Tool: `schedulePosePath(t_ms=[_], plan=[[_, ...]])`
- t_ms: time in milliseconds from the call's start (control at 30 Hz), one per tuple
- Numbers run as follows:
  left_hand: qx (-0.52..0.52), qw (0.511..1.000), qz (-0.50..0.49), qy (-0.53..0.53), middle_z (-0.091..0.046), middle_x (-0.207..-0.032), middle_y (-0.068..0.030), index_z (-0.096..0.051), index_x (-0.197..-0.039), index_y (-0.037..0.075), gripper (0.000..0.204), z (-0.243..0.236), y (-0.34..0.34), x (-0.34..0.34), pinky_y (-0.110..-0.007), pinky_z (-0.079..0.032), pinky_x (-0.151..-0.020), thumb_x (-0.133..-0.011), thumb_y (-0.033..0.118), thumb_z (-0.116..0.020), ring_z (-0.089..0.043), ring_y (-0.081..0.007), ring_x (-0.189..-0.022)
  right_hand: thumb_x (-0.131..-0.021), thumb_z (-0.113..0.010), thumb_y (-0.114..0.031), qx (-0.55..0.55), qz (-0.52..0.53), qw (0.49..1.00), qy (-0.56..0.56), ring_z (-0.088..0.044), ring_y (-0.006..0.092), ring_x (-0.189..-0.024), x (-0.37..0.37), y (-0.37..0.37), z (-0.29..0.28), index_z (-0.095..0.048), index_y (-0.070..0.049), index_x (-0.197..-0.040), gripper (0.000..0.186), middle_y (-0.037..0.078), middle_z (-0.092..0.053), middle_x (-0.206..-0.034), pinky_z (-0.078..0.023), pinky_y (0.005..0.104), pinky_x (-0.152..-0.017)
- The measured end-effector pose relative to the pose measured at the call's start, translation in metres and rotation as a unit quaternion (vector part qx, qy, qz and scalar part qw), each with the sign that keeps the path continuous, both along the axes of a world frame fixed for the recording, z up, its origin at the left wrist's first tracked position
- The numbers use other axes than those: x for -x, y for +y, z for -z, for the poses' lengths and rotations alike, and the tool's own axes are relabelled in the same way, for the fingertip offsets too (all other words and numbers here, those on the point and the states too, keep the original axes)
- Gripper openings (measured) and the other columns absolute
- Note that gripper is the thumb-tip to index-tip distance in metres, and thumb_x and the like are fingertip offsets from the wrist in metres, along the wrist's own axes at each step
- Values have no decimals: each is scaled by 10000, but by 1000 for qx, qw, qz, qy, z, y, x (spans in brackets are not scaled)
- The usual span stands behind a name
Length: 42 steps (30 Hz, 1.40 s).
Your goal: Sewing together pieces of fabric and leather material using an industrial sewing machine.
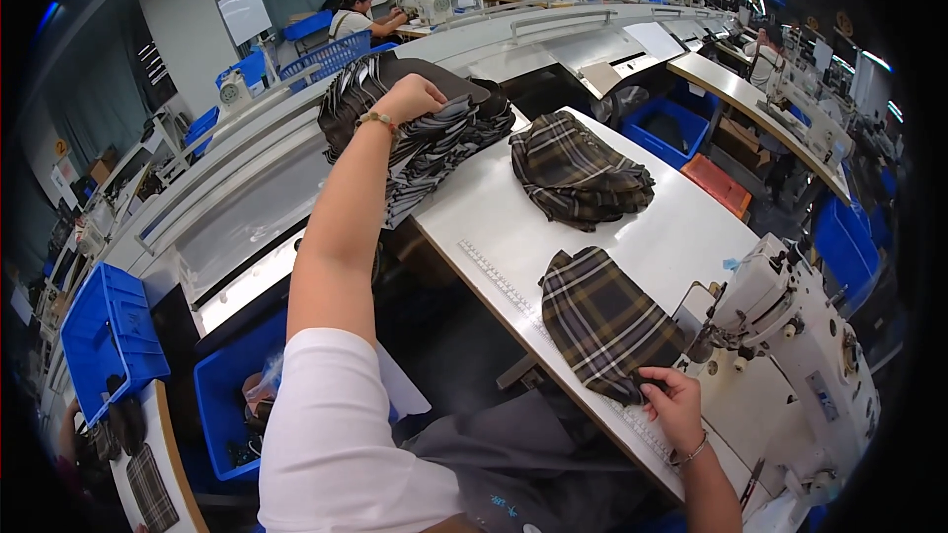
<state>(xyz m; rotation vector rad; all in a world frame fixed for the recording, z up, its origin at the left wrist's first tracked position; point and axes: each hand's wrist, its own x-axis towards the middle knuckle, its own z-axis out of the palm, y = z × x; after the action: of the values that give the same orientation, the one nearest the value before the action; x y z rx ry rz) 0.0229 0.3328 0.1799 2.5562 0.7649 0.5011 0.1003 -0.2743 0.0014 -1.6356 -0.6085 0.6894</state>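
My left hand [413, 101] reaches far out to a tall pile of dark grey fabric pieces [434, 158]. Its fingers are closed at the edge of a piece on top; the exact grip is partly hidden. A brown, black and white plaid fabric piece [607, 321] lies flat on the white table [681, 227], close to the sewing machine [780, 306]. At that piece's near corner, my right hand [674, 405] pinches the cloth between thumb and fingers. Beyond it sits a stack of similar plaid pieces [578, 173].
A ruler strip [499, 276] runs along the table's near edge. Blue bins stand on the left [114, 336], below my left arm [222, 405] and past the table [671, 128], beside an orange bin [716, 186]. Another person [355, 20] sits at a machine in the background.
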Motion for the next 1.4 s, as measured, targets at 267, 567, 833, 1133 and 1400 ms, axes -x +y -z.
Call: schedulePosePath(t_ms=[267, 567, 833, 1133, 1400], plan=[[-141, 984, -106, -31, -736, -930, -162, -788, -932, 99, 187, -1, -35, 2, -404, -551, -829, -809, 209, -701, -701, -318, -896, -885, -651, 40, 19, 7, 1000, -8, -580, 59, -553, 7, -3, -2, -718, 13, -1087, 215, 25, -645, -784, -467, 189, -465], [-405, 808, 52, -424, -668, -816, -122, -643, -981, 65, 86, -60, -163, -6, -354, -485, -630, -960, 149, -640, -626, -282, -699, -866, -659, 13, 22, -11, 996, -88, -604, 91, -678, 4, 3, -13, -744, -25, -1051, 207, 53, -700, -828, -483, 238, -624], [-330, 778, 506, -174, -508, -780, -14, -617, -1016, 69, 264, 58, -369, -2, -275, -463, -475, -766, 153, -620, -564, -133, -630, -951, -631, -173, -33, -14, 999, 31, -584, 67, -655, 4, -3, -16, -727, 10, -1067, 237, 61, -679, -798, -484, 236, -596], [33, 839, 543, 3, -680, -937, -98, -690, -1032, 47, 245, 109, -411, -3, -348, -541, -634, -845, 186, -766, -674, -269, -755, -893, -715, -245, -1, 50, 996, -76, -460, 87, -568, -3, -5, -7, -642, 33, -736, 328, 72, -571, -602, -374, 298, -506], [20, 840, 542, 14, -535, -1381, -133, -619, -1165, 95, 704, 69, -346, -56, -435, -403, -1074, -567, 279, -942, -481, -340, -1307, -840, -741, -142, -63, -104, 959, -255, -553, 233, -585, -3, -11, -27, -665, -12, -834, 151, 94, -556, -672, -419, 334, -542]])
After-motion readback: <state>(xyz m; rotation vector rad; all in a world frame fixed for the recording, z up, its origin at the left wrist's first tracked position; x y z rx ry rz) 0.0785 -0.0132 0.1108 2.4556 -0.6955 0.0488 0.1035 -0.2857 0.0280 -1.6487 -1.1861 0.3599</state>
